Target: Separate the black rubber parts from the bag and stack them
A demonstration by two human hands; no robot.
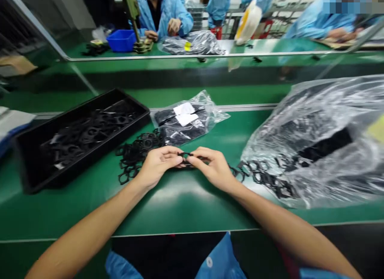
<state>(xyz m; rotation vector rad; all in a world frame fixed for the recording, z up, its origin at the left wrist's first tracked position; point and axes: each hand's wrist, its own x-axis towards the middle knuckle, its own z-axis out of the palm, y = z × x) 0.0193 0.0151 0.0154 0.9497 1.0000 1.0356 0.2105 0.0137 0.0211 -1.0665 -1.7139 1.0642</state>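
Part [186, 154], black, held in both hands, up front over the table, roughly mid-view. Left hand [160, 163]: thumb and fingers closed in a pinch on its left end. Right hand [213, 167]: same pinch on the right end, thumb forward. Grip closed on both sides, gap between the hands small. Long axis seems to run side to side, hand to hand; most of the part is behind fingers, so exact shape can't be told. Dark strip just under the fingertips: same part or a second one, can't tell.

Key relation: part sits between the two hands, about as near to one as to the other. Pile [132, 155] of black ring-like pieces just beside the left hand, on its outer side. Loose pieces [262, 177] lie to the right, some just beside the right wrist, at the mouth of the big bag [333, 179].

Further out: small bag [192, 131], clear, white labels, beyond the hands. Tray [102, 146], black, set slantwise on the left past the pile, more black pieces inside. Table [168, 215] green. Across: blue bin [121, 42], co-worker in blue sleeves [184, 21].
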